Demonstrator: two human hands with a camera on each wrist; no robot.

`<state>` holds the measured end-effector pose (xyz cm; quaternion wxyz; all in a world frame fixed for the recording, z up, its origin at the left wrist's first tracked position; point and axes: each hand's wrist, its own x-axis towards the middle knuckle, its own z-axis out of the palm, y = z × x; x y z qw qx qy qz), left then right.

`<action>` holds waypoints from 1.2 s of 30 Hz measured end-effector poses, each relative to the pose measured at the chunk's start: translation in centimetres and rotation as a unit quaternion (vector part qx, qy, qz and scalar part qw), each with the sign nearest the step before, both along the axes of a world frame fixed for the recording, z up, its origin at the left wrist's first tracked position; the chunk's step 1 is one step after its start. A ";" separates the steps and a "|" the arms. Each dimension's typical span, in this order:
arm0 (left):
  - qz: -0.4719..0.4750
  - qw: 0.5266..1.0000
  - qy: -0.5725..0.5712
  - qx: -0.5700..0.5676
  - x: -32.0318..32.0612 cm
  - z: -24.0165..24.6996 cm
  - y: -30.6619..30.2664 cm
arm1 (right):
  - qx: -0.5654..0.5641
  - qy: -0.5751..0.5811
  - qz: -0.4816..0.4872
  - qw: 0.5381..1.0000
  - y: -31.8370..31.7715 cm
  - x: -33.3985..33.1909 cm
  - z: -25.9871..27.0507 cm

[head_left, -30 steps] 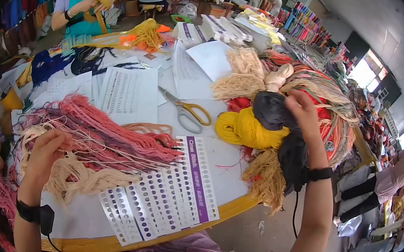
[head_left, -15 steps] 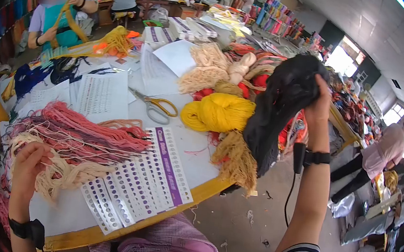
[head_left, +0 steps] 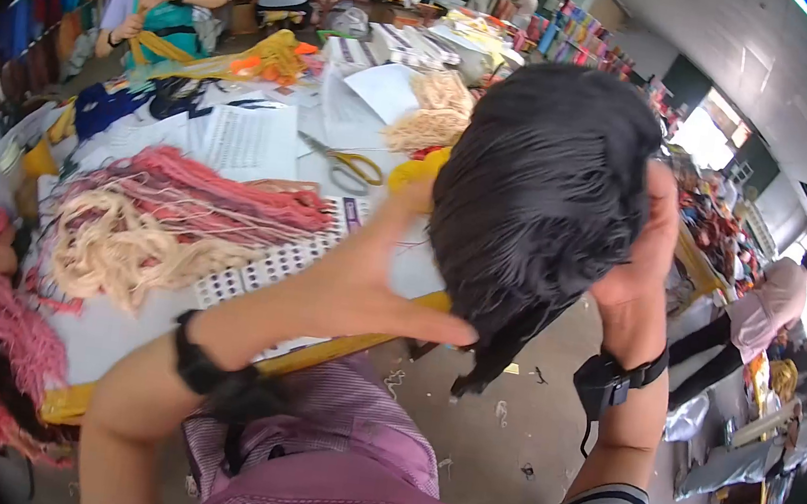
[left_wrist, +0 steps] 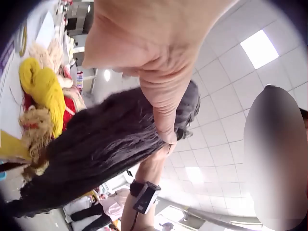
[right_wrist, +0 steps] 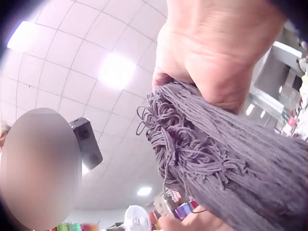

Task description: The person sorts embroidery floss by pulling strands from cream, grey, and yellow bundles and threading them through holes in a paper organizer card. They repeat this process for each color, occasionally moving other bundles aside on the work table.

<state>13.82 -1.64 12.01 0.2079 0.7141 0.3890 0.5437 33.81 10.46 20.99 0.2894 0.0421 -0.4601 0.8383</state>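
Observation:
A thick black yarn bundle (head_left: 542, 188) is held up in front of the body, its narrow tail hanging down over the table's edge. My right hand (head_left: 645, 267) grips it from the right; in the right wrist view cut or looped strand ends (right_wrist: 178, 134) show beneath that hand (right_wrist: 216, 57). My left hand (head_left: 351, 271) is at the bundle's left side with thumb and fingers spread wide, the fingers partly hidden behind the yarn. In the left wrist view its thumb lies over the dark yarn (left_wrist: 106, 139); whether it presses there I cannot tell.
Pink yarn (head_left: 219, 194) and cream yarn (head_left: 122, 243) lie on the table beside a punched card (head_left: 270, 271). Scissors (head_left: 348, 167) and papers (head_left: 251, 138) are farther back. A person (head_left: 157, 5) handles yellow yarn across the table; another stands at right.
The right hand has brought the black bundle leftward, nearer the body's front. My left hand has moved right from beside the cream yarn to the bundle, its fingers now spread.

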 end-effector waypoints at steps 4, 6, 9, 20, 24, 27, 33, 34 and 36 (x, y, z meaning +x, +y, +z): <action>-0.058 0.949 -0.194 -0.242 1.2 -0.3 -2.6 | -0.042 -0.009 0.010 0.999 -0.1 -1.0 -3.4; -0.036 0.920 -0.288 -0.264 0.3 1.0 -5.6 | -0.080 -0.072 -0.004 0.994 -0.3 -1.5 -5.5; 0.039 0.879 -0.347 -0.324 -2.6 2.2 -9.6 | -0.122 -0.154 0.083 0.977 -1.1 -3.2 -9.7; 0.423 0.879 -0.149 -0.164 -9.9 9.2 -22.2 | 0.375 -0.317 0.329 0.807 -3.8 -9.6 -12.1; 0.457 0.875 -0.140 -0.078 -11.3 11.1 -24.5 | 0.160 -0.229 0.281 0.918 -6.8 -13.6 -16.2; 0.463 0.882 -0.071 -0.058 -11.8 12.5 -25.3 | 0.003 -0.206 0.339 0.918 -11.0 -17.4 -18.0; 0.568 0.819 -0.069 -0.039 -19.0 12.9 -29.7 | -0.009 -0.238 0.544 0.805 -15.6 -17.4 -18.5; 0.615 0.785 -0.060 -0.044 -20.9 12.3 -31.4 | -0.026 -0.245 0.526 0.814 -14.8 -16.8 -18.2; 0.655 0.755 0.041 -0.022 -23.5 9.4 -33.5 | -0.047 -0.248 0.507 0.824 -13.4 -16.5 -17.8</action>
